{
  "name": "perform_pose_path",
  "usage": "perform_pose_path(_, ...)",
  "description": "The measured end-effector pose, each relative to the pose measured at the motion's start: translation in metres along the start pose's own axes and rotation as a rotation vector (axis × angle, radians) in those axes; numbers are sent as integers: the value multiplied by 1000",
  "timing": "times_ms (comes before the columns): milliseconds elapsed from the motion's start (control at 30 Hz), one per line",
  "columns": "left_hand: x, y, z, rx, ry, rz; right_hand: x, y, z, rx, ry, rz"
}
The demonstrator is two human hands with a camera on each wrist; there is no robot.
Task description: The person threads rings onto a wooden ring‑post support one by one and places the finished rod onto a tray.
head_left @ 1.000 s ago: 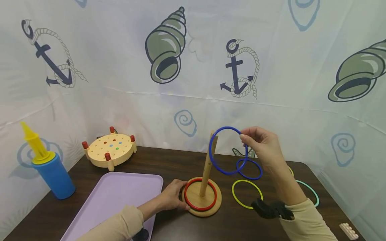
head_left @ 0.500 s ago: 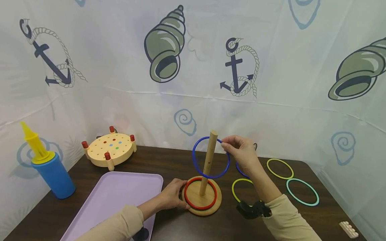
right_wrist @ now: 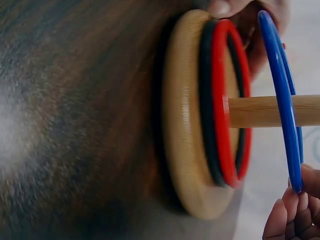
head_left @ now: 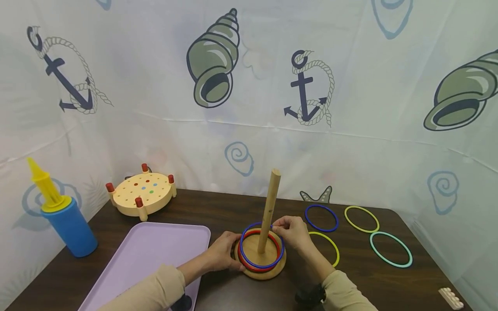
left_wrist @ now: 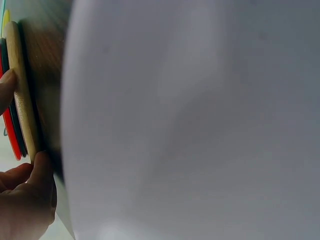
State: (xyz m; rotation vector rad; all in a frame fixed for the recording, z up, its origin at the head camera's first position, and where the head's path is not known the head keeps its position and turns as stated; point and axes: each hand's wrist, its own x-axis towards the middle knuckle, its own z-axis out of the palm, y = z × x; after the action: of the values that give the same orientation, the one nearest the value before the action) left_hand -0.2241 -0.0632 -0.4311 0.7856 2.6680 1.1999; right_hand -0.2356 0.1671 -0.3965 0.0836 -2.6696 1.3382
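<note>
My right hand [head_left: 294,233] pinches a blue ring [right_wrist: 280,90] between thumb and fingers. In the right wrist view the ring circles the wooden post [head_left: 269,207], tilted slightly and held above the rings below. A red ring [right_wrist: 218,100] lies lowest but one, over a dark ring [right_wrist: 205,105] on the round wooden base [right_wrist: 182,100]. My left hand [head_left: 223,255] grips the left edge of that base; in the left wrist view its fingers [left_wrist: 41,172] touch the rim. A blurred pale surface fills most of that view.
On the table's right lie another blue ring [head_left: 307,218], two yellow rings [head_left: 336,250] and a turquoise ring [head_left: 409,255]. A lilac tray [head_left: 167,242] sits left of the stand. Beyond are a pegged wooden disc [head_left: 144,192], a blue-and-yellow pump [head_left: 74,229] and a small pale block [head_left: 451,298].
My right hand has carried the blue ring left over the post's top, then lowered it around the post towards the base. My left hand has stayed at the base.
</note>
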Motion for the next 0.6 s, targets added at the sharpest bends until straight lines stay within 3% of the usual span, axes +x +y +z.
perform_pose_path(600,-2,2,0,-2,10,11,2,13,20,-75,2,3)
